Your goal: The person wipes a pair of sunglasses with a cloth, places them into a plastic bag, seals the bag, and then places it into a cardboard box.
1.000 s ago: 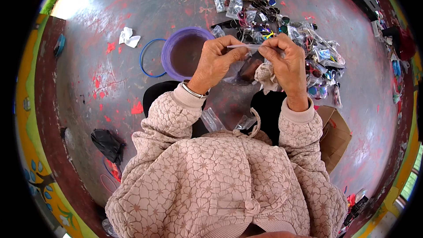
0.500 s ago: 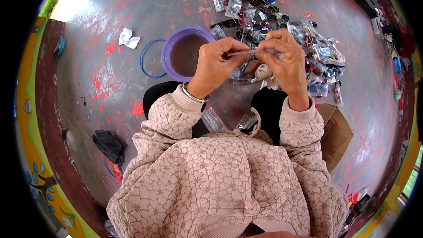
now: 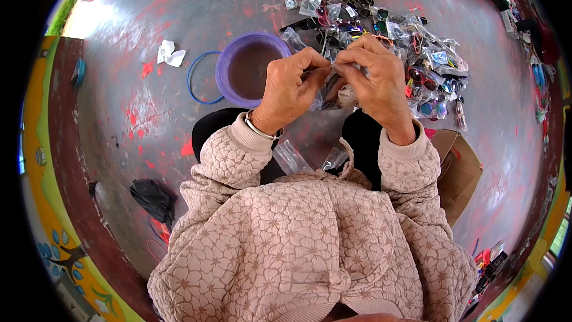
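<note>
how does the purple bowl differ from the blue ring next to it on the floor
The purple bowl is a deep container with a thick rim and dark inside; the blue ring is a thin flat hoop with bare floor showing through. The bowl looks wider, and it lies nearer the left hand; the ring lies further left. Both are round and rest on the grey floor.

Soft, even daylight; a glaring overexposed patch on the floor upper left of the purple bowl. Fisheye bending and black vignette at the rim.
</note>
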`<action>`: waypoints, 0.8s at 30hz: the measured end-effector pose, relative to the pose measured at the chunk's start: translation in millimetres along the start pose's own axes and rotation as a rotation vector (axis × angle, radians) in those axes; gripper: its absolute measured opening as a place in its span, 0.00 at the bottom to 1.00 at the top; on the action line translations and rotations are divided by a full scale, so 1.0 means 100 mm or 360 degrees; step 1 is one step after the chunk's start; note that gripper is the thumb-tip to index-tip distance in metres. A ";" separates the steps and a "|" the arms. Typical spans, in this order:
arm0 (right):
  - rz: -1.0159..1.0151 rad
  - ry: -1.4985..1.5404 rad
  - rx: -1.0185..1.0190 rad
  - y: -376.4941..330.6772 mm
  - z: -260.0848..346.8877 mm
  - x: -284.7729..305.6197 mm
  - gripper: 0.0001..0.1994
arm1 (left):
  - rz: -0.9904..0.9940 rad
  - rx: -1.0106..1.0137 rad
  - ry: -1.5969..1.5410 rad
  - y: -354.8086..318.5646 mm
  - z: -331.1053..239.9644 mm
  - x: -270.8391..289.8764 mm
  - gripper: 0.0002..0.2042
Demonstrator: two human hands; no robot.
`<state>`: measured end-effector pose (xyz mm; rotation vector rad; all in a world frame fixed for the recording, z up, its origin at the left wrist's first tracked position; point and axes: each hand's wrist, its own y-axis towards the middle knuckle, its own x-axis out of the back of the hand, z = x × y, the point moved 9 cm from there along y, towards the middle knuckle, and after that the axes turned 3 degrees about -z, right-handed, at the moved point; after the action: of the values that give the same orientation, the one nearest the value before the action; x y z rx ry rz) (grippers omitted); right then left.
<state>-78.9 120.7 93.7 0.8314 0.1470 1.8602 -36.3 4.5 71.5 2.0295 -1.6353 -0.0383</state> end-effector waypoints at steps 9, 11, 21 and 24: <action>0.0024 -0.0019 -0.0111 0.00 -0.06 0.01 0.04 | 0.0131 0.0300 -0.0147 -0.01 0.22 -0.08 0.01; 0.0017 -0.0045 -0.0089 0.00 -0.06 0.01 0.04 | 0.0120 0.0290 -0.0163 0.00 0.19 -0.07 0.01; -0.0144 -0.0145 -0.0138 -0.02 -0.13 0.06 0.03 | 0.0129 0.0303 -0.0056 0.00 0.19 -0.07 0.05; -0.0084 0.0187 -0.0290 0.02 -0.28 0.09 0.03 | 0.0072 0.0434 -0.0205 -0.01 0.32 -0.04 0.07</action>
<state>-99.3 134.9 77.8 0.5885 0.0709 1.8422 -47.2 -3.9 42.6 2.2301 -1.8519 0.0757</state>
